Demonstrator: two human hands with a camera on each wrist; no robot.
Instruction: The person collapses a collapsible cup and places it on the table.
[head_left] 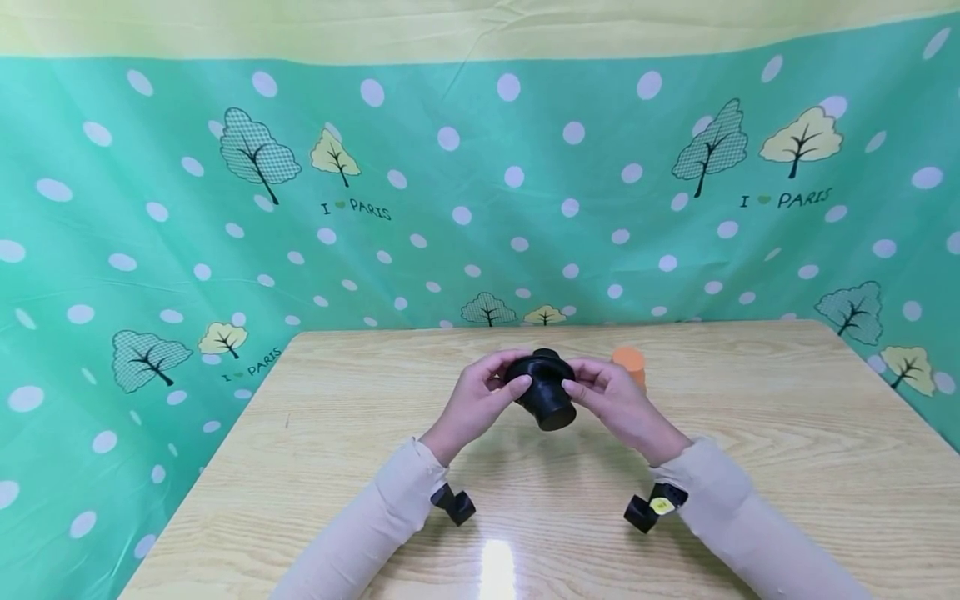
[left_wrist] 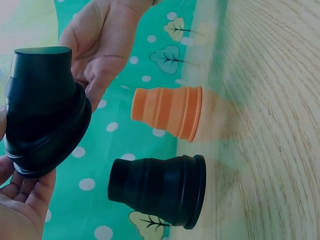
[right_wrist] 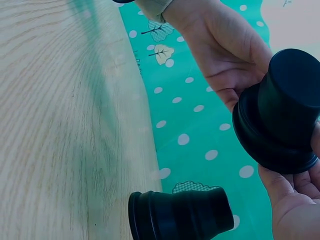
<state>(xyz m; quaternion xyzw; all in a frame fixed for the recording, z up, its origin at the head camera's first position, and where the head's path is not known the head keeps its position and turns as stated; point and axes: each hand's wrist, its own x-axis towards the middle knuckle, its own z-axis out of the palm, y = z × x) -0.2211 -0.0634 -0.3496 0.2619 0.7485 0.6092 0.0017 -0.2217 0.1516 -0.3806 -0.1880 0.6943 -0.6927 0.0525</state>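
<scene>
Both hands hold a black collapsible cup (head_left: 551, 404) over the table, its narrow closed end tilted toward me. In the right wrist view the wide rings of this cup (right_wrist: 272, 142) look folded together around its narrow part. My left hand (head_left: 476, 396) pinches the left side, thumb in front and fingers behind. On the opposite side my right hand (head_left: 618, 404) grips it the same way. A second black cup (left_wrist: 155, 190) stands upside down on the table behind the held one, mostly hidden in the head view. Right of that, an orange collapsible cup (left_wrist: 167, 112) also stands upside down.
A wood-grain table (head_left: 360, 417) spreads under the hands. Behind and beside it hangs a green dotted curtain (head_left: 420, 192). Each wrist wears a small black camera, the left camera (head_left: 459, 505) and the right camera (head_left: 642, 512) low over the tabletop.
</scene>
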